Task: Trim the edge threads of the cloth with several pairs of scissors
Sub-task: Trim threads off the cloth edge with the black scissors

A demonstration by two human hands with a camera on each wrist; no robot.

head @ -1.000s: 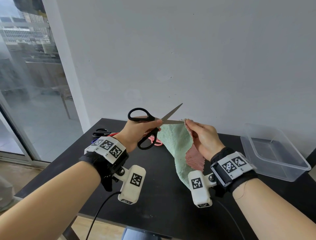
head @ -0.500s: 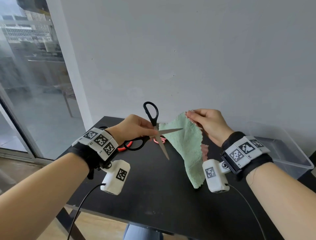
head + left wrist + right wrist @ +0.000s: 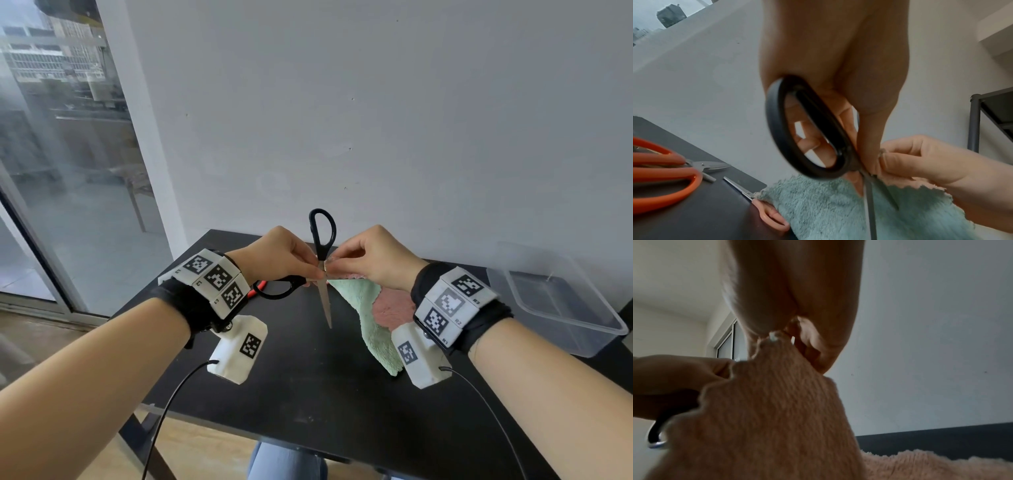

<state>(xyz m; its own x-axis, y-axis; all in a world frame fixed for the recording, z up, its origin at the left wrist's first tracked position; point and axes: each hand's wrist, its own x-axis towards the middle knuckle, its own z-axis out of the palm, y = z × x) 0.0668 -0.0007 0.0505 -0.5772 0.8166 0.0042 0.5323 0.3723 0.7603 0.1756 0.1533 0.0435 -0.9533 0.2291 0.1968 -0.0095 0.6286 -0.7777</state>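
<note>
Beside my right hand, which pinches the cloth edge, my left hand grips open scissors: blades so near those fingertips may nick them.

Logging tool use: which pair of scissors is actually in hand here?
The black-handled scissors, gripped by the left hand at the cloth edge. The orange pair and pink pair lie on the table.

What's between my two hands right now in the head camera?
In the head view, the black scissors stand between the left hand and right hand, one loop up, a blade pointing down, at the cloth edge the right hand pinches.
</note>
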